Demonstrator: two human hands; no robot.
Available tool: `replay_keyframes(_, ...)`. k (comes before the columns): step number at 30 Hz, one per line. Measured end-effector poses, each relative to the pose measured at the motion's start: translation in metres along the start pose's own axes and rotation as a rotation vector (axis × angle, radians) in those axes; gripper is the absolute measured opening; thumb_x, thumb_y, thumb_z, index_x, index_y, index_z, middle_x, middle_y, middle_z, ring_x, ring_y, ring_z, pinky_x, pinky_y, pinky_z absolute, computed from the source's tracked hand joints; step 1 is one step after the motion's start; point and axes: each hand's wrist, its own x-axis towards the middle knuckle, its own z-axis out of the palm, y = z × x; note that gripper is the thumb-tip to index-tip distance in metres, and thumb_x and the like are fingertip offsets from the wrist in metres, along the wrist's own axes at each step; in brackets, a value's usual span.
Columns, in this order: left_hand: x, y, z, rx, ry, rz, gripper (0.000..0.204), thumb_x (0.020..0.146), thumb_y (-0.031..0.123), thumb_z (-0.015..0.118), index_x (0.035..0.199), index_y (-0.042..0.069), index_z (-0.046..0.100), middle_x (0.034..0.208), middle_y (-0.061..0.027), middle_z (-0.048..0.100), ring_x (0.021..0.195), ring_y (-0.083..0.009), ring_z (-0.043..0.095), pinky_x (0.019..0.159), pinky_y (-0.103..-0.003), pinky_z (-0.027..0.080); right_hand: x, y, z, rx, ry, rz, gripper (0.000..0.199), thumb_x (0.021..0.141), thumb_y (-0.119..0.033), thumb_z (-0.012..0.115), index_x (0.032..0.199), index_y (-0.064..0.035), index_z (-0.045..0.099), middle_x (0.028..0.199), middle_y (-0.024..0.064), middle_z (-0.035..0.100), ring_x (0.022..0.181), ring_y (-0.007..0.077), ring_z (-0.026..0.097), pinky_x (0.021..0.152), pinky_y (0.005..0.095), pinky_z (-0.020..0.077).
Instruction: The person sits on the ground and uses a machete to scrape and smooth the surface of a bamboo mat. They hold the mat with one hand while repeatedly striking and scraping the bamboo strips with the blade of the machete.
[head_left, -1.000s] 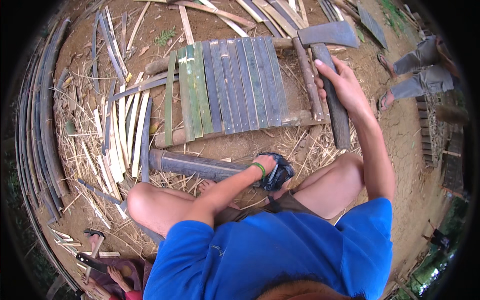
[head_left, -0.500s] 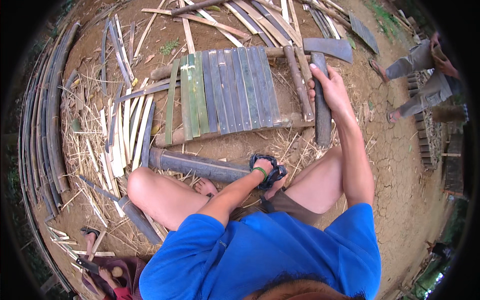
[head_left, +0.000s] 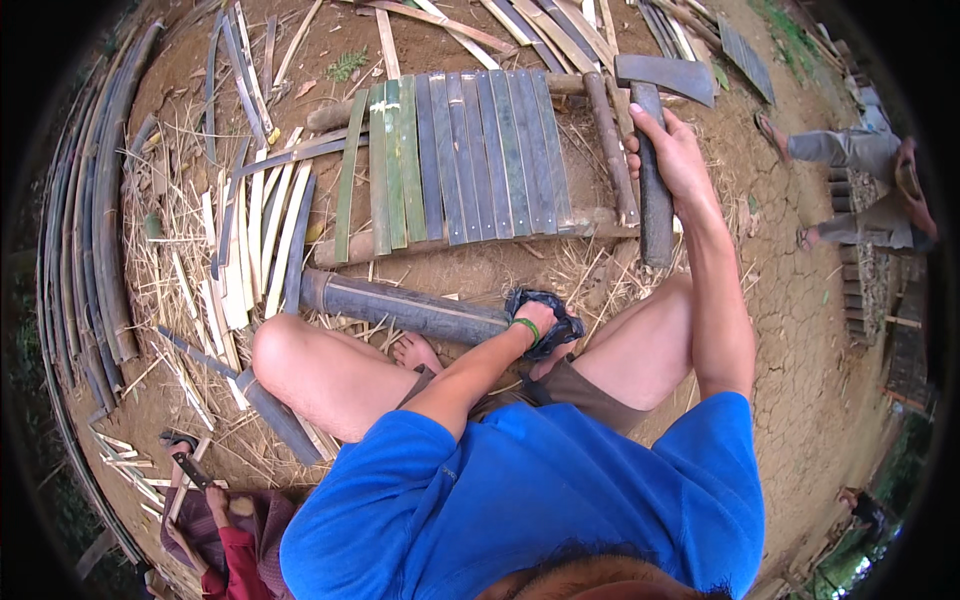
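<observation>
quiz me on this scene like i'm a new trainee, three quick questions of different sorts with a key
1. What tool does the right hand hold?

2. True or false: the left hand is at the black plastic bag.

3. As seen in the picture, which part of the slatted panel has the green bamboo slats?
A. The left side
B. The middle
C. The right side

Key:
1. An axe
2. True
3. A
</observation>
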Motion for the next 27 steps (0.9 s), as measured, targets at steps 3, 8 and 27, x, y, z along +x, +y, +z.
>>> replay_keyframes(3, -0.009, 0.003, -0.014, 0.049, -0.054, 0.062, 0.028, 0.098, 0.024, 0.056, 0.092, 0.011, 0.08, 0.098, -0.0133, 0.078, 0.092, -0.0279, 0.076, 0.077, -0.042, 0.06, 0.004, 0.003, -0.005, -0.007, 0.018, 0.021, 0.027, 0.103, -0.035, 0.065, 0.107, -0.0099, 0.056, 0.073, -0.0022, 0.059, 0.056, 0.0062, 0.056, 0.051, 0.0228, 0.048)
replay_keyframes(8, -0.027, -0.015, -0.05, 0.011, 0.023, 0.087, 0.022, 0.094, 0.016, 0.058, 0.096, 0.011, 0.079, 0.102, -0.0147, 0.077, 0.096, -0.0301, 0.076, 0.081, -0.043, 0.061, 0.008, 0.005, -0.006, 0.011, -0.001, 0.017, 0.03, 0.102, -0.034, 0.066, 0.11, -0.0057, 0.058, 0.074, -0.0011, 0.06, 0.057, 0.0074, 0.057, 0.05, 0.0247, 0.0496)
replay_keyframes(27, -0.019, -0.168, -0.304, -1.554, 0.881, 0.143, 0.019, 0.103, 0.016, 0.064, 0.111, -0.001, 0.067, 0.094, -0.0062, 0.073, 0.08, -0.011, 0.066, 0.073, -0.026, 0.053, 0.088, 0.045, 0.058, -0.121, -0.337, -0.171, 0.048, 0.088, -0.01, 0.079, 0.127, 0.0051, 0.055, 0.097, 0.0116, 0.073, 0.064, 0.013, 0.068, 0.053, 0.0268, 0.0535)
